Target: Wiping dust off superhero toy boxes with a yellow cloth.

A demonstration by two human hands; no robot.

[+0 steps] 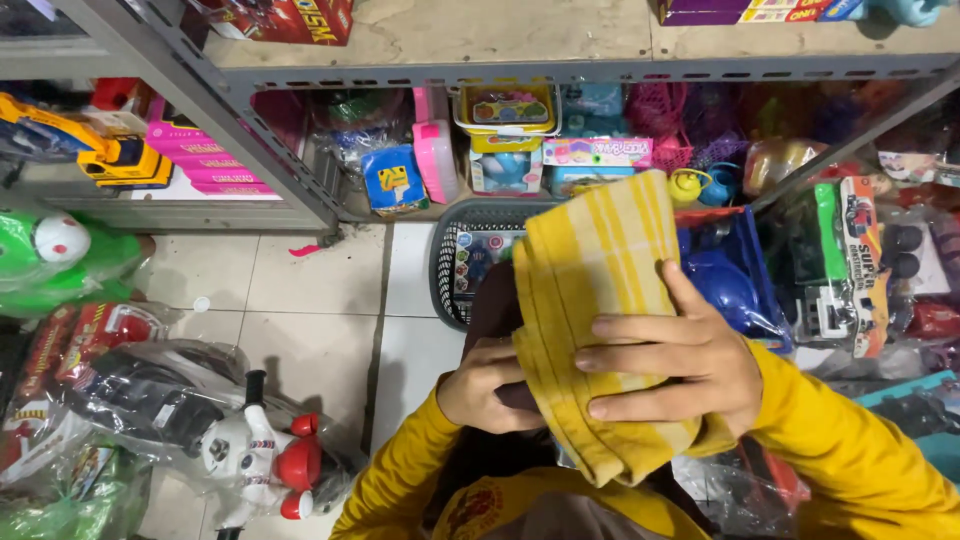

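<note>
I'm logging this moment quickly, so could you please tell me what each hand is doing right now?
Left hand: fingers curled on a dark object behind the yellow cloth.
Right hand: open, pressed flat against the yellow cloth.

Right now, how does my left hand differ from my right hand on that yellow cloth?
The right hand lies flat on top of the yellow striped cloth, fingers spread and fully in view. The left hand is curled at the cloth's left edge, partly tucked under it, gripping a dark object whose kind I cannot tell. The right hand sits higher and further out; the left sits closer to the body. Both wear yellow sleeves.
</note>
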